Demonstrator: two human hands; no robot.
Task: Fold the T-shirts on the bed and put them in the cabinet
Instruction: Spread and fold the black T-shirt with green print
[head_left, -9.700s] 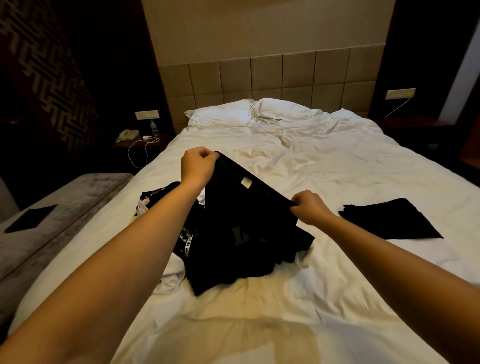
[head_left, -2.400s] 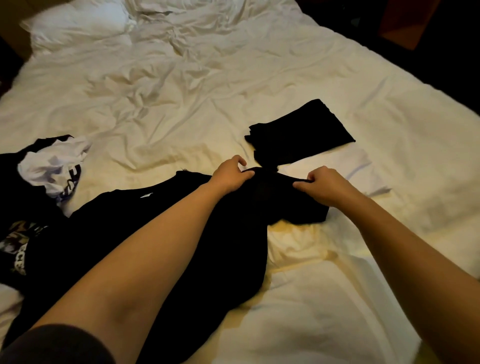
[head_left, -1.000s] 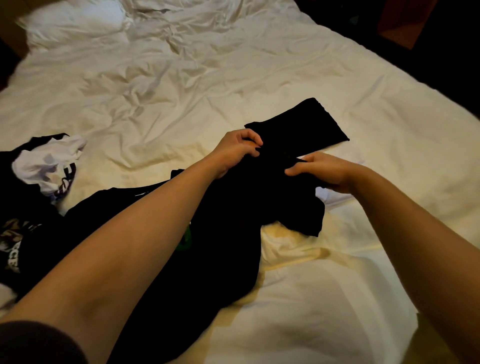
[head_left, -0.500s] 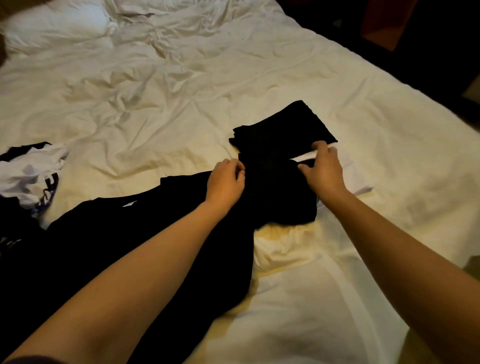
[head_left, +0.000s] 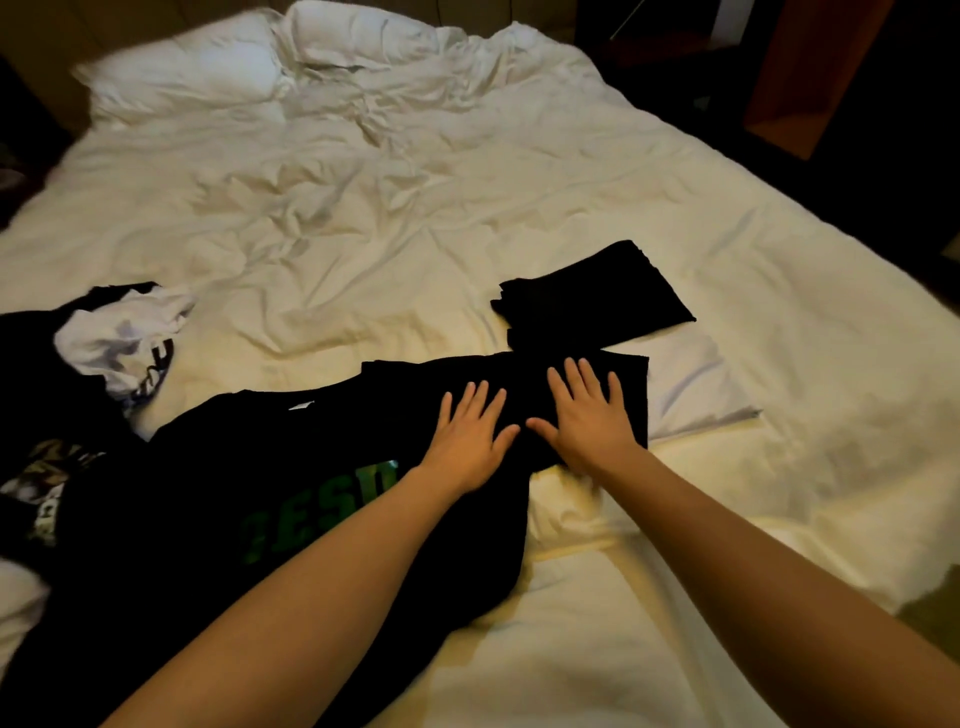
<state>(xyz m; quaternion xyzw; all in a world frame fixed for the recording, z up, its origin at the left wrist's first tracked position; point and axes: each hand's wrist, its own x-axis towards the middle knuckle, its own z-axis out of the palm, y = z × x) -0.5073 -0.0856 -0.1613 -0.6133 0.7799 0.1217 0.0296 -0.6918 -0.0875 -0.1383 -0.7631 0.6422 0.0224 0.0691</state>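
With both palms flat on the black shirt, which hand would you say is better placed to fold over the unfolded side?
Left, probably. The left hand lies nearer the spread body of the black T-shirt with green lettering, which extends leftward. The right hand rests on the already folded end and can pin it.

White bed (head_left: 467, 208) — pillows (head_left: 208, 78), folded black shirt (head_left: 592, 301), spread black T-shirt (head_left: 260, 467), clothes heap (head_left: 93, 364).

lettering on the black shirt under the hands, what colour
Green lettering on the black shirt, shown in the head view.
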